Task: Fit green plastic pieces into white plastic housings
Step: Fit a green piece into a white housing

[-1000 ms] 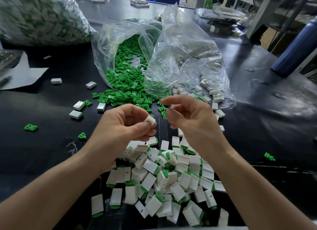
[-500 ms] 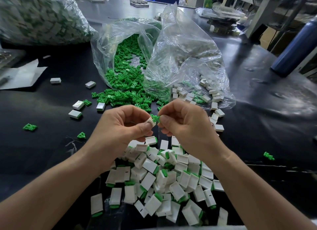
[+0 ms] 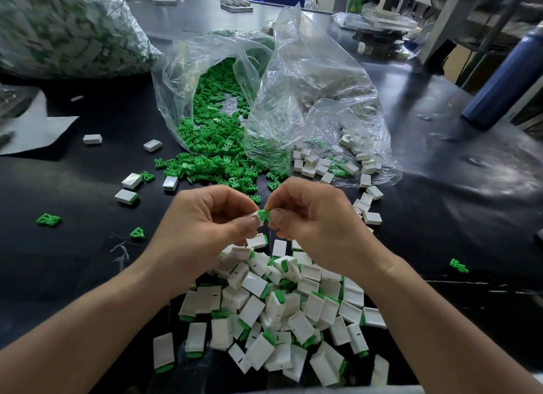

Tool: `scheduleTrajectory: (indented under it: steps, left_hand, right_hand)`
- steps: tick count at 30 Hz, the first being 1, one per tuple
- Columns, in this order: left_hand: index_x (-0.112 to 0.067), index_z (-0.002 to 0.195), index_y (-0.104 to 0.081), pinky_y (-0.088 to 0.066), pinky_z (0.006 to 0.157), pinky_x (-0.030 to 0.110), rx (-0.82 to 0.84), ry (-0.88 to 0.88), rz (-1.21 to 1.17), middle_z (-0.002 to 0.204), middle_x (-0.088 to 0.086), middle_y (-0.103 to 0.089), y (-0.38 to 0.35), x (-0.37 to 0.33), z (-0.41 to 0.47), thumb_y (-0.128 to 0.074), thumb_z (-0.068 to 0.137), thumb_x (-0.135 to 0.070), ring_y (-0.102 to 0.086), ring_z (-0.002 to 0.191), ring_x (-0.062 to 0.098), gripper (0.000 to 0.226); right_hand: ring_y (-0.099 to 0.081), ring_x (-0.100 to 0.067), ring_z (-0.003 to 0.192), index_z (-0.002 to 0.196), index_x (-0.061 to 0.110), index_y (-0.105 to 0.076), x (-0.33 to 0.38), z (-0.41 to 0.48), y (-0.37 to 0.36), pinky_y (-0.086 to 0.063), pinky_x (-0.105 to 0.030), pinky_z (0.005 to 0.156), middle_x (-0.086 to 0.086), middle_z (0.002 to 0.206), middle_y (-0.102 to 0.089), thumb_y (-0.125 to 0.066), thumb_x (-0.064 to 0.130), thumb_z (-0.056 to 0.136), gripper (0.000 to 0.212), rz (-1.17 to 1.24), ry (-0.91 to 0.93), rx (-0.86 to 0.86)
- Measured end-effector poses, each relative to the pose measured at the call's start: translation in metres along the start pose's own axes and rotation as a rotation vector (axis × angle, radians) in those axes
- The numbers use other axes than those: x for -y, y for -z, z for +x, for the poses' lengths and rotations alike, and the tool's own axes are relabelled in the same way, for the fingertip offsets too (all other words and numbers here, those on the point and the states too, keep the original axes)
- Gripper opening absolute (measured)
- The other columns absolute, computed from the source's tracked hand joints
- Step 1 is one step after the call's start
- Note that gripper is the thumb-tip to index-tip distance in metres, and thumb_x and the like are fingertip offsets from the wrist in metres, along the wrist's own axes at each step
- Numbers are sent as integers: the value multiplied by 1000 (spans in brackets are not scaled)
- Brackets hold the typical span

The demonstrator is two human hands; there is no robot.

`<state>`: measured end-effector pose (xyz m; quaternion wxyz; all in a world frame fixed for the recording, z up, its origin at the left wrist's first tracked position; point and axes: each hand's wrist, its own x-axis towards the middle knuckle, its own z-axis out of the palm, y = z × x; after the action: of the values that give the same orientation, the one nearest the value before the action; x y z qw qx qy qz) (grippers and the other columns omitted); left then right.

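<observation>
- The left hand (image 3: 205, 220) is gripping a white housing (image 3: 259, 219) between its thumb and curled fingers, just above the far edge of the pile (image 3: 279, 305).
- The right hand (image 3: 317, 220) is pinching a green piece (image 3: 266, 213) between thumb and forefinger, with its other fingers curled in.
- The green piece is touching the open end of the housing; how far in it is sitting cannot be told.
- Both hands are meeting over the far edge of the pile, fingertips almost touching, with the forearms passing either side of the pile.
- The pile is lying on the black counter (image 3: 73, 270) by its near edge: a jumble of white housings, many showing a green end.
- Straight beyond the pile, a clear bag (image 3: 188, 79) is lying open on its side, spilling green pieces across the counter toward the pile.
- Beyond the pile and to its right, a second bag (image 3: 323, 79) is leaning against the first and spilling empty housings.
- Left of the pile, a few loose housings (image 3: 126, 196) and stray pieces (image 3: 48, 219) are lying well apart.
- Right of the pile, a lone piece (image 3: 458, 266) is lying by itself.
- Far beyond the pile to the left, a big bag (image 3: 58, 26) of blurred parts is sitting above a white sheet (image 3: 32, 132).
- Far beyond the pile to the right, a blue bottle (image 3: 505, 79) is standing.
</observation>
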<state>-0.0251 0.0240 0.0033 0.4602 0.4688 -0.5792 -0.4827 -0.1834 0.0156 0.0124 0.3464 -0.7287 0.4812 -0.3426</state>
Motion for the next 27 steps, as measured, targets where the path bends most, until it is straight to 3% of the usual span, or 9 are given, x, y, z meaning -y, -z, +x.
scheduleTrajectory:
  steps: [5, 9, 14, 21, 27]
  left_hand:
    - [-10, 69, -68, -52, 50, 19, 24, 8, 14, 62, 9, -68, 0, 3, -1, -71, 59, -13, -62, 53, 11, 11]
    - [-6, 69, -68, -52, 51, 19, 40, 48, -76, 61, 10, -68, 2, 0, 0, -70, 54, -16, -62, 53, 14, 19]
    - [-8, 72, -67, -53, 52, 19, -11, 16, -110, 60, 8, -69, 3, -1, 2, -69, 57, -14, -66, 55, 15, 17]
    - [-15, 63, -71, -52, 50, 20, -4, 45, -196, 61, 10, -69, 6, 1, 3, -70, 53, -18, -67, 56, 16, 10]
    - [-19, 64, -73, -52, 51, 19, 10, 21, -174, 63, 9, -69, 6, 2, 4, -71, 54, -20, -67, 57, 16, 11]
  right_hand:
    - [-53, -12, 62, 79, 16, -63, 1, -3, 2, -46, -26, 61, 7, 64, -57, -61, 3, 83, 14, -104, 37, 30]
    - [-47, -4, 56, 78, 16, -62, 4, -4, 0, -38, -15, 55, 12, 60, -52, -61, 3, 83, 14, -134, 59, 9]
    - [-62, -16, 65, 72, 27, -53, 5, -4, -8, -52, -37, 67, 6, 65, -61, -60, 6, 84, 25, -27, 7, -126]
    - [-64, -18, 63, 71, 25, -55, 5, -5, -15, -55, -25, 58, -5, 71, -65, -60, 3, 85, 27, 108, -37, -164]
    - [-64, -14, 61, 73, 25, -57, 3, -3, -10, -56, -36, 62, -3, 69, -66, -60, 4, 86, 25, 126, -49, -115]
